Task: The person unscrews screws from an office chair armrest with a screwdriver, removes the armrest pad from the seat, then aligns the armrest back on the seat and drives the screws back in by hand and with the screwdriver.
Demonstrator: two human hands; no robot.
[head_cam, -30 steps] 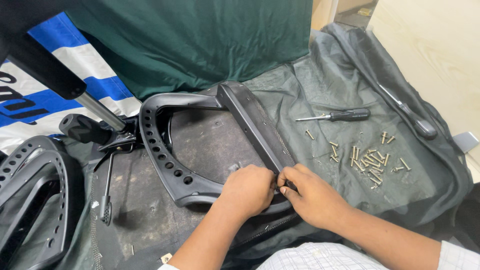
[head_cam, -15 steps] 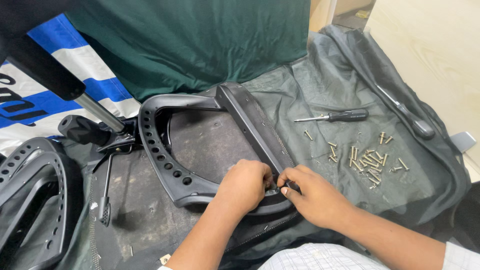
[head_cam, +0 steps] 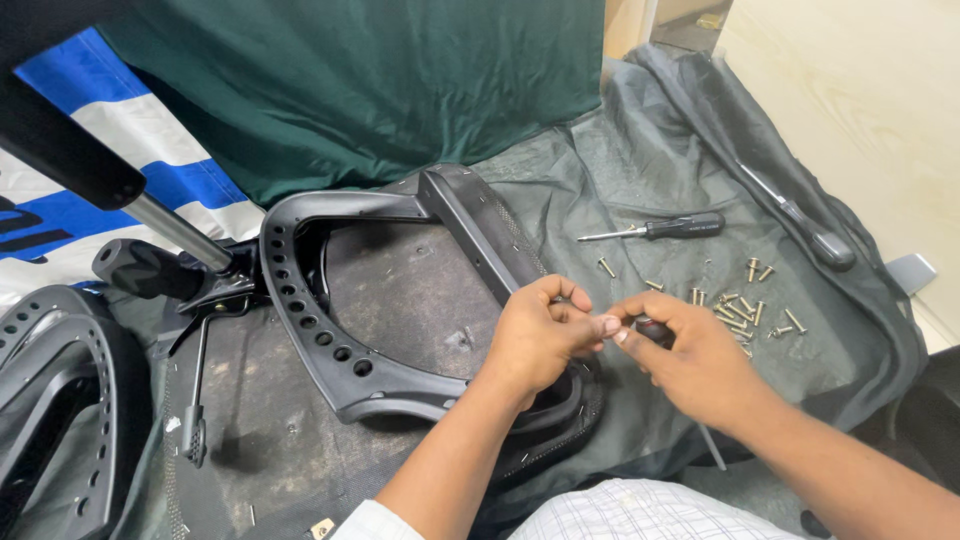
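Note:
My left hand (head_cam: 540,335) and my right hand (head_cam: 690,365) meet fingertip to fingertip just above the right end of a black perforated plastic chair frame (head_cam: 330,350). The left hand's fingers are pinched together, and I cannot see whether anything small is between them. My right hand is closed around a black tool handle (head_cam: 652,330), and a thin metal shaft (head_cam: 715,450) sticks out below the palm. The frame lies flat on a dusty dark cloth (head_cam: 420,290).
A loose screwdriver (head_cam: 660,228) and a scatter of several screws (head_cam: 735,305) lie on the grey cloth to the right, with a long black-handled tool (head_cam: 800,215) beyond. At left are a chair gas cylinder (head_cam: 170,225), a lever (head_cam: 195,400) and another black frame (head_cam: 60,400). A green cloth (head_cam: 350,90) lies behind.
Both hands have lifted off the frame's right edge, where they were pressing, and come together slightly higher and to the right.

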